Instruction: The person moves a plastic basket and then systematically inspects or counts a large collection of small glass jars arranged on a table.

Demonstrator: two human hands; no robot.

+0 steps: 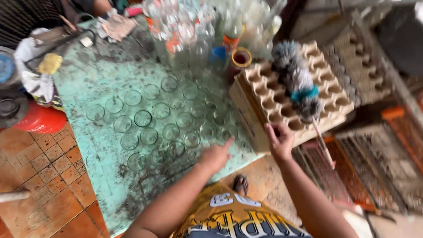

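Left hand (217, 155) lies flat, fingers spread & loose, on the near edge of the worn green table (104, 187), holding nothing, fingertips just beside the closest clear glasses (163, 126). Right hand (280, 140) is up at the near corner of the stack of cardboard egg trays (278, 98), fingers curled at the rim; can't tell if they're clamped on the cardboard or just touching, motion blur smears the fingertips. The two hands are apart, table corner between them. The trays sit on the table's right end, overhanging it, w/ a grey & teal duster (297, 80) lying across the top tray, its handle poking off toward the right hand, thin & hard to follow. The glasses stand upright in loose rows across the mid-table, rims only faintly visible vs. the green top, so no exact count. Behind them a crowd of clear bottles (192, 23) runs out of frame at the top edge. Far left, a red cylinder (40, 120) is half hidden under the table edge & a cloth bundle. Wire racks (368, 159) lean at lower right, blurred. Forearms & a yellow-grey shirt (226, 219) fill the bottom, cut off.
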